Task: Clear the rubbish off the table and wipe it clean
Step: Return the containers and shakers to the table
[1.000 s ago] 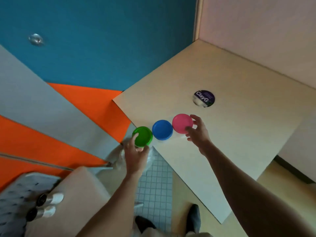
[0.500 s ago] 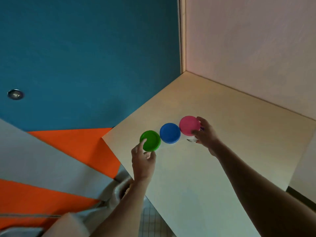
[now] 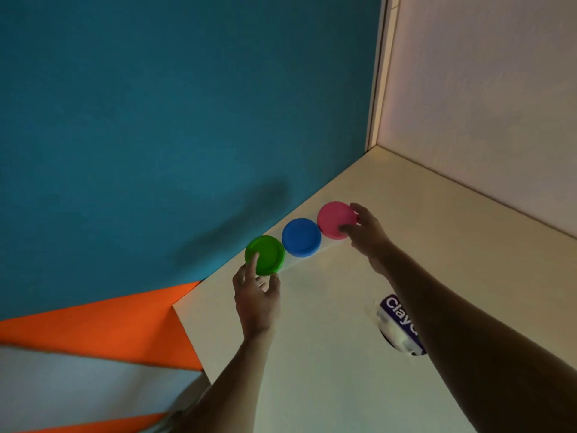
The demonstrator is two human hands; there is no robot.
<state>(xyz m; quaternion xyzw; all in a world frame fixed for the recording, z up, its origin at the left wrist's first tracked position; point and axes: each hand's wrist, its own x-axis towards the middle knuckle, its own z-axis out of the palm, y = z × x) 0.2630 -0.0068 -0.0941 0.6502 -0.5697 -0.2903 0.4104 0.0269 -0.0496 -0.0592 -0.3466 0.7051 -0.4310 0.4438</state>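
Observation:
Three small tubs stand in a row along the table's point(image 3: 327, 370) left edge, against the teal wall: one with a green lid point(image 3: 267, 254), one with a blue lid point(image 3: 301, 236), one with a pink lid point(image 3: 334, 219). My left hand point(image 3: 256, 296) grips the green-lidded tub from the near side. The fingers of my right hand point(image 3: 365, 232) are closed on the pink-lidded tub. The blue-lidded tub sits pressed between the other two. A purple "Clay" label point(image 3: 401, 325) lies on the table, partly hidden by my right forearm.
A teal wall point(image 3: 156, 120) runs along the table's left edge. A pale wall point(image 3: 484, 104) closes the back of the table. Orange and grey panels point(image 3: 93, 332) lie below the table's left corner.
Both hands have carried the row of three tubs away from the near corner toward the teal wall and further back. The view has tilted up, and the purple label now lies nearer to me than the tubs.

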